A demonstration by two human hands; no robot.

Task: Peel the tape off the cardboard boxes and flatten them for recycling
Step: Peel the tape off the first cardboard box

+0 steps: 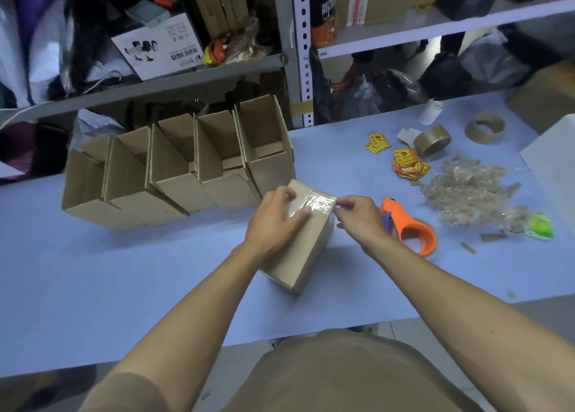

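A small closed cardboard box stands on the blue table in front of me. A strip of clear tape runs across its top. My left hand lies over the top of the box, thumb pressed on the tape and fingers curled over the far edge. My right hand pinches the tape's end at the box's right top edge. Behind the box, a row of several opened cardboard boxes stands with the flaps up.
An orange tape dispenser lies just right of my right hand. Further right are a heap of peeled clear tape, yellow-red stickers, a brown tape roll and an empty core. Cluttered metal shelves rise behind the table.
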